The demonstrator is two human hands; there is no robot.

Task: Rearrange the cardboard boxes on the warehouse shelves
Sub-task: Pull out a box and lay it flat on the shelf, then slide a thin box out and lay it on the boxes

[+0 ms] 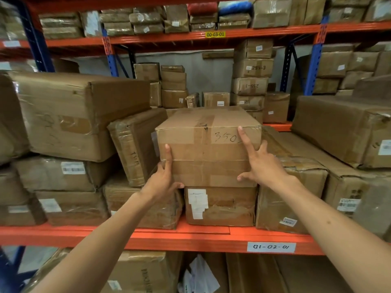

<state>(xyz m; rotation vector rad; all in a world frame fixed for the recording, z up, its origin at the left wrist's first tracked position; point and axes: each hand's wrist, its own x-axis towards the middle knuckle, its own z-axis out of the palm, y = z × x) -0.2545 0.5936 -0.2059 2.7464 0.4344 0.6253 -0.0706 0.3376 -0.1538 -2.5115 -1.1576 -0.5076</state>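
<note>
Box (208, 144) marked "350" sits atop a lower box (220, 206) on the orange shelf (190, 240). Left hand (163, 178) and right hand (260, 163), fingers spread, press flat against its front face.

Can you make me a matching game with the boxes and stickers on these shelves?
Things:
1. box marked 350
2. box with white labels
3. yellow tag
4. white tag 01-02-01

Places:
A. on the upper orange beam
B. on the lower orange beam, front edge
C. under both hands, on top of another box
D. directly beneath the box marked 350

Pairs: 1-C, 2-D, 3-A, 4-B
</note>
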